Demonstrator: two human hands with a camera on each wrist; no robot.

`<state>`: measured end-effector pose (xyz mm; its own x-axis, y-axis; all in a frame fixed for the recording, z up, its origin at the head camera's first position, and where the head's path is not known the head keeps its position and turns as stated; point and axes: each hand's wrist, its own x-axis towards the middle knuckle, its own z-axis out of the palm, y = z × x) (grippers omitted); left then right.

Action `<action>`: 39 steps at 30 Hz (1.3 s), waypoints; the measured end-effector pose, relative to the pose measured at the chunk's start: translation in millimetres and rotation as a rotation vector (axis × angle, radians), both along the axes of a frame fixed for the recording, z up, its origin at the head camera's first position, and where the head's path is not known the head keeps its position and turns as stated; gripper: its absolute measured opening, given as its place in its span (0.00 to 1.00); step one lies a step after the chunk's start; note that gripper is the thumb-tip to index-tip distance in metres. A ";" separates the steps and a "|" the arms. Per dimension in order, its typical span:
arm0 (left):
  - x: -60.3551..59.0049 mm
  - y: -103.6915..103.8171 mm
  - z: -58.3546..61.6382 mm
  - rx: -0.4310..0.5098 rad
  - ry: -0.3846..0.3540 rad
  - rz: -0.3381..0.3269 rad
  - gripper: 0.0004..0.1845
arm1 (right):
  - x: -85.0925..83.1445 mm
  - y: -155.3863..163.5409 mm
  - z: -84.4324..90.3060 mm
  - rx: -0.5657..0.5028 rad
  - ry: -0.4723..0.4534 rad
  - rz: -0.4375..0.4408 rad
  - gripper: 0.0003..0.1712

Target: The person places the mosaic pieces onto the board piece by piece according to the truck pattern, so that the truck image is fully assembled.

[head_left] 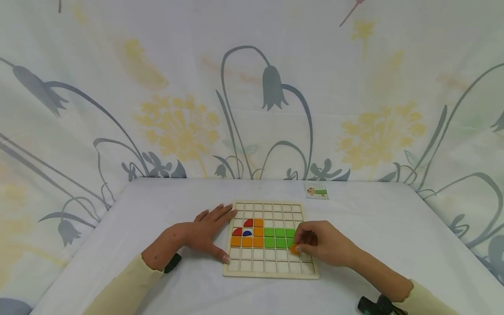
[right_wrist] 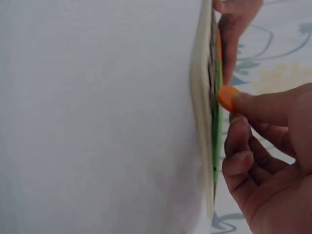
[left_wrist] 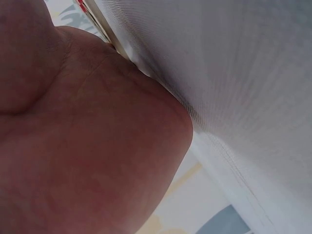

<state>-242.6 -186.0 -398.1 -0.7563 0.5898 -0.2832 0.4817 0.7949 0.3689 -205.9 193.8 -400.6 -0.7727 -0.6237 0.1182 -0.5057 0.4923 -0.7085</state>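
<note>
1. Right hand (head_left: 328,247): its grip pinches a small orange wooden tile (head_left: 293,249) at the wooden grid board's (head_left: 270,274) right side.
2. Left hand (head_left: 206,232), fingers spread, rests flat against the board's left edge.
3. Lower the tile level into a cell beside the green tiles (head_left: 279,237).

Card (head_left: 316,190) behind board (head_left: 270,274) on table (head_left: 393,232)

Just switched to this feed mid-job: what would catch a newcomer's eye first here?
The wooden grid board in the middle of the white table, partly filled with orange tiles and green tiles. The right hand pinches an orange piece over the board's right side, just below the green tiles. The left hand lies flat against the board's left edge.
</note>
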 end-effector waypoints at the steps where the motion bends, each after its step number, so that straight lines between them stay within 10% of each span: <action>1: -0.1 0.0 0.1 -0.001 0.000 0.000 0.69 | 0.6 -1.6 -1.3 0.000 -0.001 -0.012 0.08; 14: -0.8 0.6 -0.9 0.014 -0.006 -0.001 0.69 | 2.2 16.6 15.7 0.161 0.051 -0.062 0.08; 22: -1.1 -0.8 -1.7 0.009 -0.003 0.001 0.69 | -1.8 57.3 25.7 0.378 -0.105 -0.042 0.15; 39: -0.7 -0.9 -2.2 0.009 0.001 0.001 0.69 | -6.2 47.7 25.1 0.264 -0.113 0.056 0.12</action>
<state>-243.3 -186.9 -400.4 -0.7573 0.5916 -0.2766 0.4815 0.7919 0.3756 -212.1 241.5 -375.5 -0.7349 -0.6638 -0.1389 -0.4624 0.6403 -0.6133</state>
